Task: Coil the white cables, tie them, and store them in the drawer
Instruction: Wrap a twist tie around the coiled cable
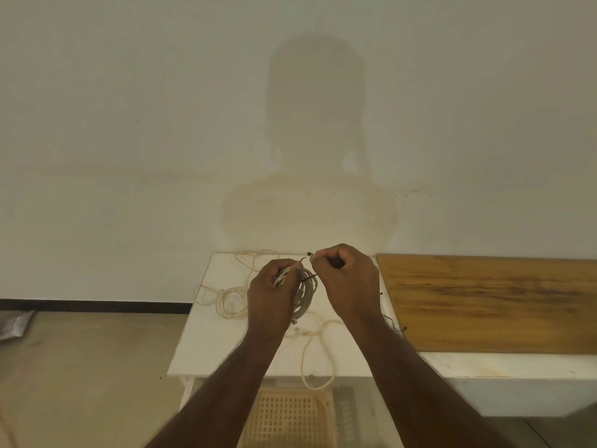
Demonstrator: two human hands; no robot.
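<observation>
Above the white table [206,337], the coiled cable [305,294] is gripped by the left hand [273,294] so the dark tie [308,279], pinched by the right hand [347,279], can be wound round it.

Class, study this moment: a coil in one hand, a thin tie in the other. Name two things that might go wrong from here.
1. The left hand grips the coiled white cable on one side only; its free loops may spring apart before the dark tie, pinched by the right hand, is fastened.
2. A loose cable hangs over the white table edge and may slide off or snag.
</observation>
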